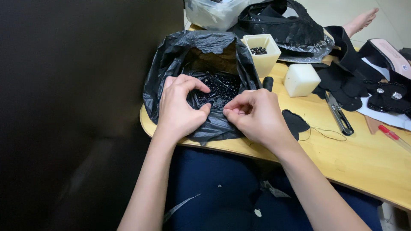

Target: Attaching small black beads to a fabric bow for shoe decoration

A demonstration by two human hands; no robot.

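A black plastic bag (171, 55) stands open on the near left of a wooden table (364, 158); small black beads (222, 87) lie inside it. My left hand (180, 109) grips the bag's near rim, thumb and fingers curled over the edge. My right hand (257, 113) pinches the same rim beside it, fingertips pressed together on the plastic. The two hands nearly touch at the bag's front lip.
A cream square cup with dark beads (261, 51), a white block (301, 79), scissors (338, 113), black fabric pieces (346, 85), a small black patch with thread (295, 122), a red pen (391, 134), a clear bag (212, 13). A bare foot (361, 19) rests beyond the table.
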